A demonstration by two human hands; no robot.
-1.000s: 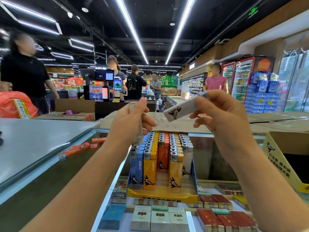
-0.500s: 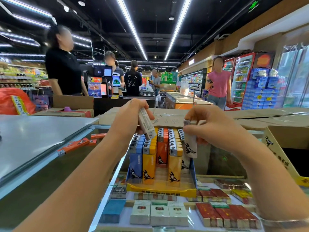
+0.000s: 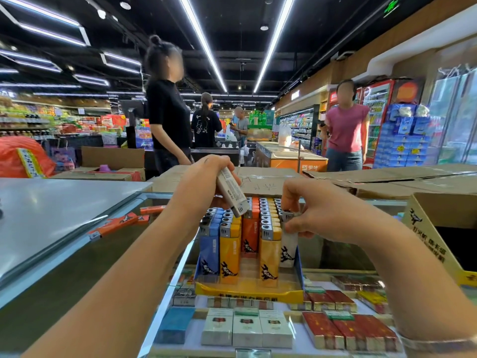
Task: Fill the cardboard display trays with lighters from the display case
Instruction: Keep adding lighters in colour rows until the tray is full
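Right hand pinches white lighter by its metal cap, at tray right edge. Left hand grips another lighter above tray. Light, rigid, smooth; cap grip suits.

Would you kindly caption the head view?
Right hand seats a white lighter in the tray; left hand holds another.

Both bare forearms reaching forward from the lower edge, converging over the tray. Left hand raised above the tray's left rows, fingers curled round a white lighter held tilted, metal end down. Right hand lower, at the tray's right row, knuckles up, thumb and fingertips pinching the top of an upright white lighter. Bracelet on the right wrist.
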